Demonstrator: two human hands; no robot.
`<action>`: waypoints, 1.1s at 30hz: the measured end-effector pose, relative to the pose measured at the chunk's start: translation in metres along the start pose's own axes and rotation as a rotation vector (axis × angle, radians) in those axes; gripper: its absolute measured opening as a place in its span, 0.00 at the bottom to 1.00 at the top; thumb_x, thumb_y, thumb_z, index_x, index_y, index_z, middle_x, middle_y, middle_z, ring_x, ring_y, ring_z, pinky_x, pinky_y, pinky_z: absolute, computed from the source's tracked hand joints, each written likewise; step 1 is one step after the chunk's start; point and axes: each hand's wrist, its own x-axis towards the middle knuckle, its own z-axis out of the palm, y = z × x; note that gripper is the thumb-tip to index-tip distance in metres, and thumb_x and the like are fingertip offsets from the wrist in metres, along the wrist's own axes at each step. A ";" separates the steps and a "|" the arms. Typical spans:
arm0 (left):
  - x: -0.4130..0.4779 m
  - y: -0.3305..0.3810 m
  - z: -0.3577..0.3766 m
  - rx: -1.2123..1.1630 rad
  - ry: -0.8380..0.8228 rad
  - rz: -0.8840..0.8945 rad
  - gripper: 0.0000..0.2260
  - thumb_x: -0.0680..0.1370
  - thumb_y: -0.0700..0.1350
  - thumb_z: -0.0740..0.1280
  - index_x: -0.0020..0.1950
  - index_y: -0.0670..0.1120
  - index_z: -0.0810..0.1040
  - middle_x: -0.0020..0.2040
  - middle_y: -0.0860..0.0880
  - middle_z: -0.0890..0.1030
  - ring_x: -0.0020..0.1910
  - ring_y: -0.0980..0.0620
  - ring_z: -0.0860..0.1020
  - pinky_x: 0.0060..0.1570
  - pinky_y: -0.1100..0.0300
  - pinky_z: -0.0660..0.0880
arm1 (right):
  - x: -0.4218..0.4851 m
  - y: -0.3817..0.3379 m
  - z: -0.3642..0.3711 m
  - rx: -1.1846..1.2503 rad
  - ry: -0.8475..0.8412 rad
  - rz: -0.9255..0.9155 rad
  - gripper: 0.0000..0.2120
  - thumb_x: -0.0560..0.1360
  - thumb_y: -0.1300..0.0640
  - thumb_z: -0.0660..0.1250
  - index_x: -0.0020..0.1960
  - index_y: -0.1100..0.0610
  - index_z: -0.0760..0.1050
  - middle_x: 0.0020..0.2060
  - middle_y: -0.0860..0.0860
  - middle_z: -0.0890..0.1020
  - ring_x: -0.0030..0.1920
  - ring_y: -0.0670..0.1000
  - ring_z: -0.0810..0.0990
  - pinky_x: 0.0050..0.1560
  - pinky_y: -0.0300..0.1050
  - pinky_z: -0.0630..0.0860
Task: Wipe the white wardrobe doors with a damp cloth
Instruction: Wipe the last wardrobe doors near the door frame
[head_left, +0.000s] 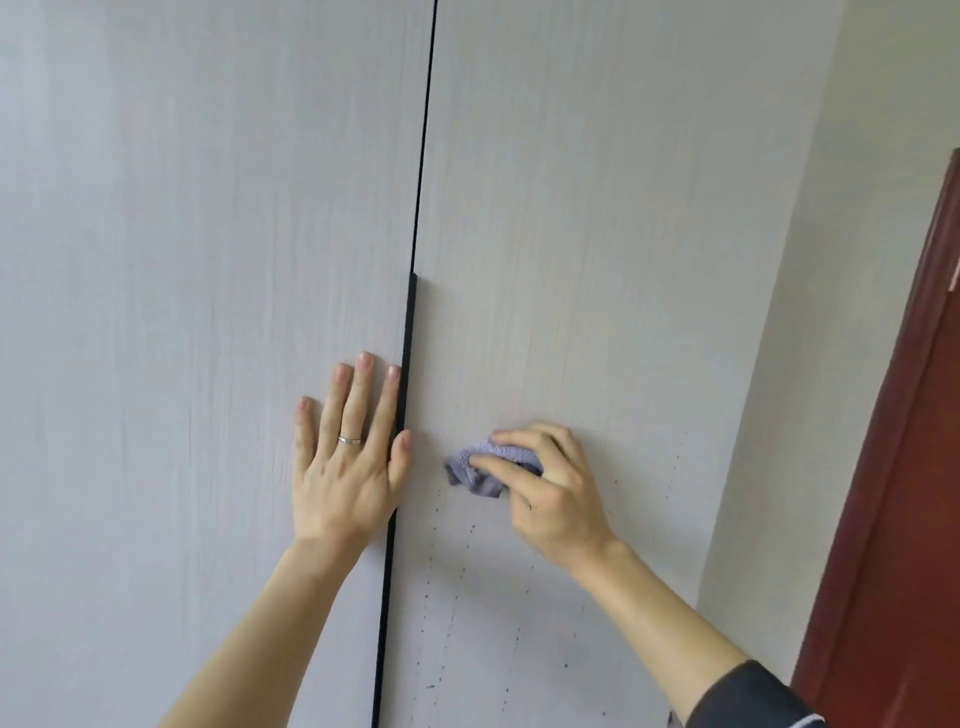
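Note:
Two pale, wood-grained wardrobe doors fill the view: the left door (182, 260) and the right door (597, 234), split by a thin dark gap. A black strip handle (407, 353) runs down the seam. My left hand (345, 457) lies flat on the left door beside the handle, fingers straight, a ring on one finger. My right hand (545, 488) grips a bunched lilac cloth (480, 467) and presses it against the right door. Small dark specks (452, 587) dot the right door below the cloth.
A plain light wall (810, 312) adjoins the wardrobe on the right. A dark red door frame (904, 467) stands at the far right edge. A dark sleeve (753, 696) covers my right forearm at the bottom.

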 end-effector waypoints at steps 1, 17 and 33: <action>0.000 0.001 0.000 -0.014 -0.005 -0.004 0.25 0.85 0.53 0.49 0.82 0.50 0.56 0.82 0.47 0.56 0.82 0.51 0.50 0.78 0.43 0.50 | 0.005 0.010 -0.007 -0.037 0.009 0.005 0.20 0.78 0.66 0.56 0.51 0.53 0.87 0.51 0.52 0.84 0.51 0.56 0.76 0.49 0.53 0.76; 0.001 0.011 -0.009 -0.083 -0.153 -0.101 0.26 0.84 0.54 0.47 0.83 0.52 0.48 0.83 0.50 0.50 0.82 0.53 0.44 0.79 0.43 0.42 | -0.080 0.041 -0.043 -0.021 -0.028 0.373 0.24 0.69 0.74 0.61 0.49 0.50 0.85 0.55 0.44 0.76 0.51 0.51 0.74 0.45 0.50 0.78; -0.029 0.035 -0.018 -0.090 -0.270 -0.286 0.26 0.84 0.55 0.43 0.82 0.55 0.41 0.82 0.59 0.43 0.81 0.58 0.41 0.79 0.49 0.37 | -0.124 0.092 -0.073 -0.016 0.040 0.538 0.24 0.67 0.71 0.56 0.48 0.49 0.84 0.54 0.46 0.75 0.54 0.51 0.73 0.47 0.51 0.78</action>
